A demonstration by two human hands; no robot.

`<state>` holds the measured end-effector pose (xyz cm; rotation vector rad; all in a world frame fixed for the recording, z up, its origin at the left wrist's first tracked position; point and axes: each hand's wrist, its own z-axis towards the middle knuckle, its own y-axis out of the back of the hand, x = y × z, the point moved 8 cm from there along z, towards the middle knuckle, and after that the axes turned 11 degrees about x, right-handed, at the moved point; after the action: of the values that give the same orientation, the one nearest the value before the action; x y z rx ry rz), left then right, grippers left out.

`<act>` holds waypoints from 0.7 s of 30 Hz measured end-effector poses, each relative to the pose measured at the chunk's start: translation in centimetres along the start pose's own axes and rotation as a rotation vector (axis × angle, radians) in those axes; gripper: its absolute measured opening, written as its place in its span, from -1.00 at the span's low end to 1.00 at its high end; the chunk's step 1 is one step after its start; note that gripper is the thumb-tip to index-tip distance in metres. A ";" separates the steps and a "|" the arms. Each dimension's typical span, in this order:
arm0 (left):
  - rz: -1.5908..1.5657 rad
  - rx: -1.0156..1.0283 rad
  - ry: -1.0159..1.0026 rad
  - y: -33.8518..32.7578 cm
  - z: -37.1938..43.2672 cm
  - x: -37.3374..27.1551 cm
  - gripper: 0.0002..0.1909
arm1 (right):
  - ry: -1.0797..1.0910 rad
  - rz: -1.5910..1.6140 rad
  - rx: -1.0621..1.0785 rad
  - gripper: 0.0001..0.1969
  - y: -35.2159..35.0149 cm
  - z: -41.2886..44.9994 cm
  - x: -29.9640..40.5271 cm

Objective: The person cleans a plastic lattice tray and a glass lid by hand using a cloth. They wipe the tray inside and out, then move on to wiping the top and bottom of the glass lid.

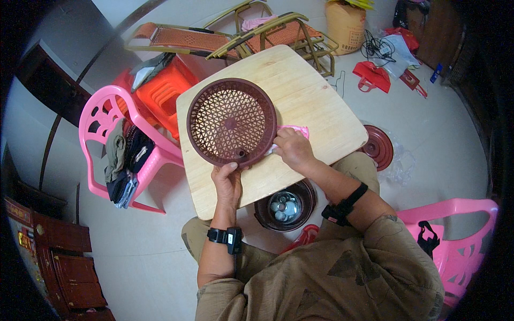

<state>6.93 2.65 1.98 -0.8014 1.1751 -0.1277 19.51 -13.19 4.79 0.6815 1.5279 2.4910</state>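
Observation:
A round brown plastic basket with a lattice bottom (230,123) is held over a light wooden table (317,96). My left hand (227,178) grips its near rim, thumb on top, beside a small dark round knob or hole (241,153). At the basket's right side, my right hand (293,147) holds a pink-edged cloth (299,130) against the outer rim; part of the cloth is hidden under the fingers and behind the rim.
Below the table's near edge stands a dark bucket (261,218) holding a clear vessel and pale round things. A brown lid (379,146) lies right of the table. Pink chairs (140,116) flank me, one bearing folded clothes (120,156). Folding loungers (192,38) stand beyond.

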 end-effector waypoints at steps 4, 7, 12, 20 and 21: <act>0.019 0.004 -0.010 -0.1 0.0 -0.1 -0.48 | -0.081 0.175 -0.035 -0.78 0.1 0.0 -1.3; 0.015 -0.009 -0.006 0.3 0.0 0.1 -0.48 | -0.187 0.373 -0.045 -0.77 0.2 0.0 -2.7; 0.028 -0.006 0.040 0.6 -0.1 0.3 -0.47 | -0.386 0.763 -0.140 -0.74 -0.2 -0.6 -5.4; 0.079 0.021 0.036 0.1 -0.2 0.3 -0.43 | -0.543 1.606 -0.350 -0.81 -1.1 -0.9 -8.3; 0.077 0.038 0.049 0.0 -0.1 0.4 -0.43 | -0.543 1.606 -0.350 -0.81 -0.7 -0.7 -8.4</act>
<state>6.99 2.42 1.61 -0.7219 1.2448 -0.1061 26.56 -16.32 1.40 2.9463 0.1057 2.5960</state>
